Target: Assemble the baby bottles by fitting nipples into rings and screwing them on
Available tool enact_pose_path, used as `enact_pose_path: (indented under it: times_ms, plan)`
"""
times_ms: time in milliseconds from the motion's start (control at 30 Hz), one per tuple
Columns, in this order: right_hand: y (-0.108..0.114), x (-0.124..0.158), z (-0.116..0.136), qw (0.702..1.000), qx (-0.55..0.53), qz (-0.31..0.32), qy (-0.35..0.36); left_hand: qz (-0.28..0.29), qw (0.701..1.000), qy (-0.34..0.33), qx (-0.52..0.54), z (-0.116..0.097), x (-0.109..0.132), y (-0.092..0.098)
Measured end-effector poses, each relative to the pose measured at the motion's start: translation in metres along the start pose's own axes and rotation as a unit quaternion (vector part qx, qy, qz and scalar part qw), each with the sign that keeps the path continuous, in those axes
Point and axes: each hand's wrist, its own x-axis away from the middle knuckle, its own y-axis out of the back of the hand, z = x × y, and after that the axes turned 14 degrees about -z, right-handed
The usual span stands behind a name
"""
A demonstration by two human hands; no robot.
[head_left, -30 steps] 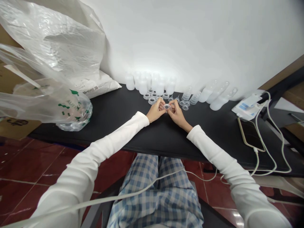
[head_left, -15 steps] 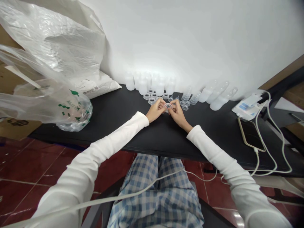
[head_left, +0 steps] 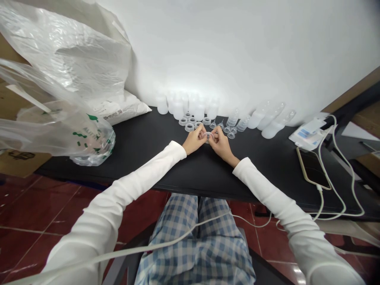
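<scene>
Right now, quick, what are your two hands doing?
Left hand: closed, fingers pinching a clear plastic ring.
Right hand: closed, fingers pinching the same ring.

The small clear ring [head_left: 208, 135] is largely hidden by the fingers [head_left: 199, 135], so its form cannot be made out. The pale bottles [head_left: 178, 111] are washed out against the white wall [head_left: 237, 51], and the plastic bag [head_left: 59, 51] is cut off by the left edge.

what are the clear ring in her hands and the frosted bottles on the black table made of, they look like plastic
The held ring looks like clear, glossy moulded plastic, possibly silicone: it is see-through with bright highlights. The frosted bottles look like translucent matte plastic: milky, with soft, diffuse light and no sharp reflections. The exact plastic cannot be told from the look.
</scene>
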Motion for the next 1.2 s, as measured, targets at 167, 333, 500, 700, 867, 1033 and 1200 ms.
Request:
enact_pose_path:
  times_ms: [167,333,500,700,867,1033,1200]
  plan:
    - [-0.001,-0.001,-0.005,0.999,-0.022,0.002,-0.030,0.021,0.999,-0.024,-0.004,0.003,-0.001,0.003]
    - [0.000,0.001,-0.006,1.000,0.002,0.002,-0.013,0.040,0.999,-0.030,-0.012,0.003,-0.002,0.005]
    - [0.001,0.000,-0.005,0.999,-0.025,0.011,-0.019,0.042,0.999,-0.012,0.019,0.008,-0.002,0.004]
    - [-0.001,-0.003,-0.010,0.980,-0.185,0.019,-0.076,0.021,0.994,0.022,0.109,0.024,-0.009,0.006]
    - [-0.002,-0.006,-0.013,0.968,-0.224,0.034,-0.105,0.023,0.991,0.018,0.129,0.027,-0.013,0.010]
    - [-0.002,-0.005,-0.011,0.981,-0.183,0.021,-0.067,0.019,0.992,0.019,0.127,0.026,-0.010,0.008]
    - [-0.002,-0.004,-0.013,0.986,-0.146,-0.029,-0.075,-0.129,0.990,-0.052,-0.022,0.033,-0.017,0.021]
